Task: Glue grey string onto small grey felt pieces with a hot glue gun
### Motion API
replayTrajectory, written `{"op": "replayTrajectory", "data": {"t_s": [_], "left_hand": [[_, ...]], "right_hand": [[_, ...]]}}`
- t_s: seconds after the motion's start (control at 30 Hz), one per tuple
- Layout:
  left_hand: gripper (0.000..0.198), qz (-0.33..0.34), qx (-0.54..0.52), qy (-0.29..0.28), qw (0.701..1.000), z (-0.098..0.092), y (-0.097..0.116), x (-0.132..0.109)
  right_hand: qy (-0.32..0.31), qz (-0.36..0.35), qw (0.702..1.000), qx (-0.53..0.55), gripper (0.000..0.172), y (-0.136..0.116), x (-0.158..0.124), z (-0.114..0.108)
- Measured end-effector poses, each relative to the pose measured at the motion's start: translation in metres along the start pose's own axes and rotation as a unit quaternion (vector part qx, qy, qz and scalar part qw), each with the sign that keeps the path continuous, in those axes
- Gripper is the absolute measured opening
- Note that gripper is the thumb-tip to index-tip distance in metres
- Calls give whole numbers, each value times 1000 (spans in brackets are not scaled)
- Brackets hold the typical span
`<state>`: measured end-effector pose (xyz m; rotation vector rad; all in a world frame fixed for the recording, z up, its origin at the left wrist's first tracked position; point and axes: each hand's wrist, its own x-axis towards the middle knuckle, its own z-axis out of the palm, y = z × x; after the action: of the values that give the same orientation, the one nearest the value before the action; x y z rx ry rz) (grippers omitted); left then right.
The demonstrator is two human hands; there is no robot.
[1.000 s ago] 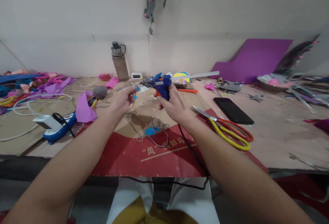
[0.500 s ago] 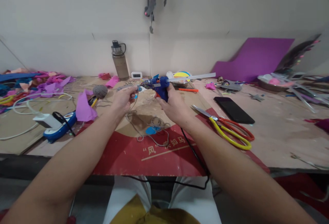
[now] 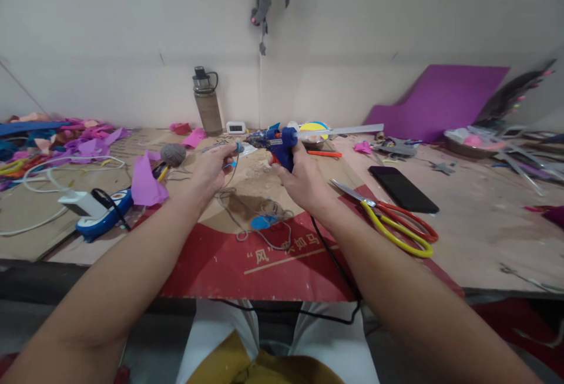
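My right hand (image 3: 304,174) is wrapped round a blue hot glue gun (image 3: 282,144), with a long clear glue stick (image 3: 343,131) out of its back and its nozzle pointing left. Pinched in my left hand (image 3: 215,165) is a small blue piece (image 3: 239,147) with grey yarn hanging from it; its exact shape is too small to tell. The nozzle is close to that piece, and I cannot tell whether they touch. Below the hands, loose grey yarn (image 3: 273,242) lies in loops over a blue felt disc (image 3: 261,222) on the red and brown cardboard (image 3: 211,272).
Scissors (image 3: 388,219) and a black phone (image 3: 403,189) lie to the right. On the left are a blue power strip (image 3: 106,219), a grey yarn ball (image 3: 173,154) and felt scraps (image 3: 88,149). A bottle (image 3: 207,105) stands against the wall. The gun's black cord (image 3: 335,258) hangs over the table edge.
The glue gun has shifted slightly right, its nozzle a little farther from the small blue piece. My left hand keeps its pinch. The whole view has moved slightly.
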<state>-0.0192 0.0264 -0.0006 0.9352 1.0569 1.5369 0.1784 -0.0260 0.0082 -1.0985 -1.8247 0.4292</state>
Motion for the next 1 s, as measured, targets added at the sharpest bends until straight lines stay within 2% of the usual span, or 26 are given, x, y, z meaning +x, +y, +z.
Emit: {"op": "replayTrajectory", "data": {"t_s": [0.27, 0.63, 1.0], "left_hand": [[12, 3, 19, -5, 1000, 2, 2, -5], [14, 35, 54, -15, 998, 2, 2, -6], [18, 36, 64, -34, 997, 6, 4, -10]], "right_hand": [[4, 19, 1000, -9, 36, -2, -1, 0], [5, 5, 999, -37, 48, -3, -2, 0], [1, -16, 999, -44, 42, 1, -3, 3]]}}
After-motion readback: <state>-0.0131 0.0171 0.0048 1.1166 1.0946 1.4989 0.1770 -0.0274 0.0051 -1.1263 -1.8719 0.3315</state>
